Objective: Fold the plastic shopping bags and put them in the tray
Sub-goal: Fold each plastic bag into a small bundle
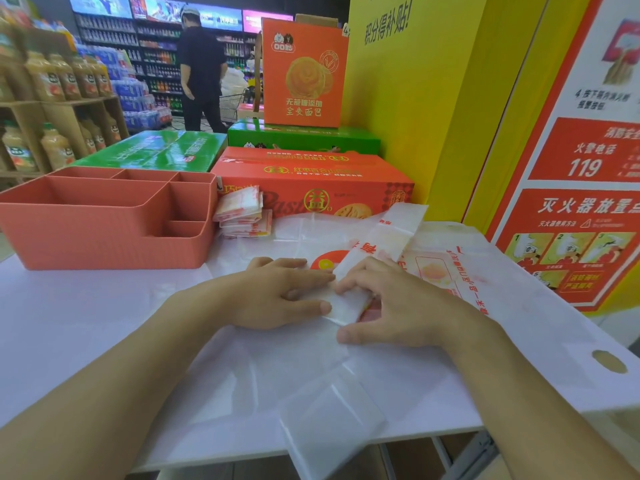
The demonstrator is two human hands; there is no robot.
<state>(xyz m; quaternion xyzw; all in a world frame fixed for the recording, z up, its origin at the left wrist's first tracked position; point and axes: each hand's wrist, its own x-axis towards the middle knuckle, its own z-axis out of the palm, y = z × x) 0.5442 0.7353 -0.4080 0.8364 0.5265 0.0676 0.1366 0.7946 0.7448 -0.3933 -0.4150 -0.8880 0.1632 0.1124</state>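
A long folded strip of plastic bag (374, 258) lies on the white bench (86, 306), its near end pressed flat under the left hand (277, 292) and pinched by the right hand (391, 303), the coral tray (104, 237) standing well left beside folded bags (242, 213).

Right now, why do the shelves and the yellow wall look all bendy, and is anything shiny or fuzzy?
Head view: the wide-angle lens bows the yellow wall and drink shelves near the edges; ceiling light glares off the green box; the distant shelves look soft; the left hand and right hand stay sharp.
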